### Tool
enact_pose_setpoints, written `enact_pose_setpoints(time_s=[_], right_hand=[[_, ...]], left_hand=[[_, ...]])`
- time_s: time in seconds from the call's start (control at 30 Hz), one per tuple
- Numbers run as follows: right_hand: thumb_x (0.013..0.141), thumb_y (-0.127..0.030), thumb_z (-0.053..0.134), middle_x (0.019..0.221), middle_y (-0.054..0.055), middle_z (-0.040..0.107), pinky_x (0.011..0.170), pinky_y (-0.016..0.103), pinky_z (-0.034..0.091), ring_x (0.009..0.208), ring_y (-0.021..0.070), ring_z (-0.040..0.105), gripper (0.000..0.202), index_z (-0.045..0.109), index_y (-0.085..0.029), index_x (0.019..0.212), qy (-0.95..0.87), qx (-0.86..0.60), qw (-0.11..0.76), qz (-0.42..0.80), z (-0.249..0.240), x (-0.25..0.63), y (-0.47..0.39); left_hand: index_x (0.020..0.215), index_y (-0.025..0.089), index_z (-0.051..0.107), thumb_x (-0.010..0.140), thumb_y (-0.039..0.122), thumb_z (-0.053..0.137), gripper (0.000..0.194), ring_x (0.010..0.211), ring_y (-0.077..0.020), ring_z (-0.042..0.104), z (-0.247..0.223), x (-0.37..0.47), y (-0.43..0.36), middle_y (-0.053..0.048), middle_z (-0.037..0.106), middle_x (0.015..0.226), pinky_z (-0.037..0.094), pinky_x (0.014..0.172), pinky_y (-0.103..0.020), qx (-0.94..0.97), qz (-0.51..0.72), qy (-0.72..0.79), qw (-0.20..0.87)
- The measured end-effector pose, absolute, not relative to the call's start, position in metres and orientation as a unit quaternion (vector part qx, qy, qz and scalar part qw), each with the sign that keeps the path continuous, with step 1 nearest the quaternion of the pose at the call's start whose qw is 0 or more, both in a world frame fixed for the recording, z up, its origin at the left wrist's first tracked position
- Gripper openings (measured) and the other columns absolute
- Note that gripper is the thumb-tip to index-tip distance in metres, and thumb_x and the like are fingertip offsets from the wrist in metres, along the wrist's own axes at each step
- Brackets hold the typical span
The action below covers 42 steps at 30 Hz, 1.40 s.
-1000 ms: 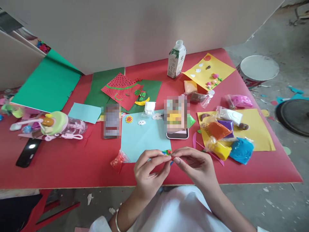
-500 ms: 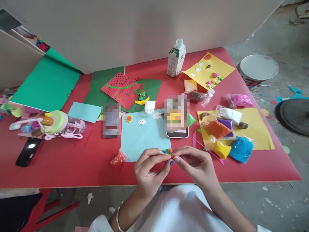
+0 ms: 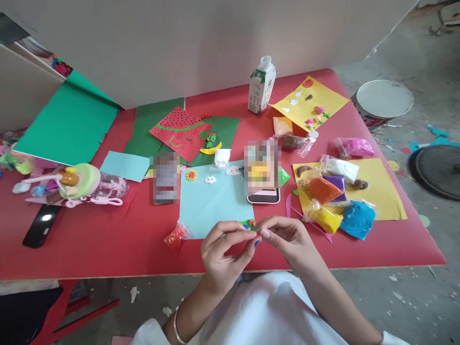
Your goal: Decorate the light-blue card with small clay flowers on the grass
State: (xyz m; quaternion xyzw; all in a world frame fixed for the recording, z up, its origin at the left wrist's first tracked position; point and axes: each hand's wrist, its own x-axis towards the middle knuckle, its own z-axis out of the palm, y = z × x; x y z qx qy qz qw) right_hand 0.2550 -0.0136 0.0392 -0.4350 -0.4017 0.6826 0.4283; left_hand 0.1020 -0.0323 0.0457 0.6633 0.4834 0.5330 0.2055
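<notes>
- Red clay piece (image 3: pixel 258 235), very small, is held above the near edge of the table (image 3: pixel 108 254), just right of that edge's middle.
- By the fingertips of the left hand (image 3: pixel 223 254) the piece is pinched from the left; by those of the right hand (image 3: pixel 296 239) it is pinched from the right, so both grips are closed on it.
- Which way the piece points, and how its long axis lies, cannot be told, as most of it is covered by fingers.
- A blue patch (image 3: pixel 257 243) is seen at the left thumb's tip.
- Print is carried by the carton (image 3: pixel 261 91), stood upright near the table's far edge, but it is too small to be read.
- Lettering on the bucket (image 3: pixel 384 100), set on the floor beyond the table's right edge, cannot be made out either.
- Light blue paper (image 3: pixel 215 206) is laid beyond the hands; its near left corner is met by a red bag (image 3: pixel 175 238).
- Behind the left fingers a green piece with red flowers (image 3: pixel 249 224) is partly hidden.
- Toward the table's right edge, orange (image 3: pixel 325 190), yellow (image 3: pixel 329 220) and blue bags (image 3: pixel 358 220) are grouped on yellow paper (image 3: pixel 386 191).
</notes>
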Motion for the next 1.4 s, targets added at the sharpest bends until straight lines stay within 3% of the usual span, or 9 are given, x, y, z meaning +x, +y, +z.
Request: enact_pose_setpoints(time_s=[0.73, 0.83, 0.97, 1.13, 1.27, 1.4], right_hand=[[0.073, -0.041, 0.080, 0.071, 0.003, 0.075, 0.063, 0.023, 0.059, 0.066, 0.0157, 0.071, 0.019, 0.075, -0.022, 0.073, -0.384, -0.460, 0.431, 0.675, 0.038, 0.255, -0.016], [0.074, -0.045, 0.078, 0.073, 0.004, 0.075, 0.067, 0.027, 0.059, 0.070, 0.0178, 0.071, 0.024, 0.074, -0.021, 0.074, -0.403, -0.497, 0.398, 0.658, 0.035, 0.261, -0.014], [0.079, -0.045, 0.071, 0.075, 0.005, 0.076, 0.068, 0.031, 0.059, 0.071, 0.0207, 0.071, 0.025, 0.074, -0.020, 0.077, -0.517, -0.581, 0.319, 0.541, 0.025, 0.273, -0.005], [0.081, -0.035, 0.065, 0.076, 0.003, 0.075, 0.060, 0.029, 0.054, 0.064, 0.0190, 0.068, 0.017, 0.075, -0.022, 0.075, -0.632, -0.610, 0.206, 0.432, 0.009, 0.273, 0.004], [0.083, -0.032, 0.064, 0.074, 0.002, 0.074, 0.056, 0.027, 0.048, 0.060, 0.0178, 0.064, 0.017, 0.075, -0.022, 0.075, -0.686, -0.601, 0.175, 0.372, 0.002, 0.269, 0.006], [0.084, -0.031, 0.065, 0.074, 0.001, 0.074, 0.056, 0.026, 0.046, 0.060, 0.0174, 0.065, 0.015, 0.075, -0.023, 0.076, -0.696, -0.600, 0.165, 0.358, 0.001, 0.268, 0.007]], left_hand=[[0.097, 0.021, 0.068, 0.083, 0.009, 0.070, 0.018, 0.075, -0.0105, 0.068, 0.036, 0.104, -0.034, -0.001, 0.068, 0.085, 0.060, 0.068, -0.022, 0.715, 0.497, 0.484, 0.081], [0.102, 0.022, 0.068, 0.084, 0.012, 0.070, 0.021, 0.077, -0.0119, 0.068, 0.032, 0.101, -0.036, -0.002, 0.068, 0.089, 0.059, 0.070, -0.024, 0.726, 0.472, 0.493, 0.087], [0.107, 0.022, 0.068, 0.086, 0.012, 0.065, 0.024, 0.086, -0.0155, 0.066, 0.026, 0.074, -0.032, -0.004, 0.067, 0.094, 0.057, 0.079, -0.028, 0.740, 0.404, 0.537, 0.037], [0.121, 0.017, 0.064, 0.089, 0.023, 0.058, 0.033, 0.111, -0.0302, 0.056, 0.019, 0.011, -0.008, -0.016, 0.060, 0.120, 0.048, 0.097, -0.045, 0.697, 0.227, 0.678, -0.045], [0.134, 0.014, 0.055, 0.092, 0.030, 0.052, 0.045, 0.126, -0.0371, 0.043, 0.012, -0.023, 0.013, -0.018, 0.050, 0.136, 0.038, 0.106, -0.052, 0.640, 0.147, 0.753, -0.051], [0.133, 0.013, 0.056, 0.093, 0.033, 0.049, 0.045, 0.131, -0.0393, 0.038, 0.002, -0.032, 0.023, -0.018, 0.046, 0.142, 0.035, 0.107, -0.054, 0.615, 0.115, 0.779, -0.032]])
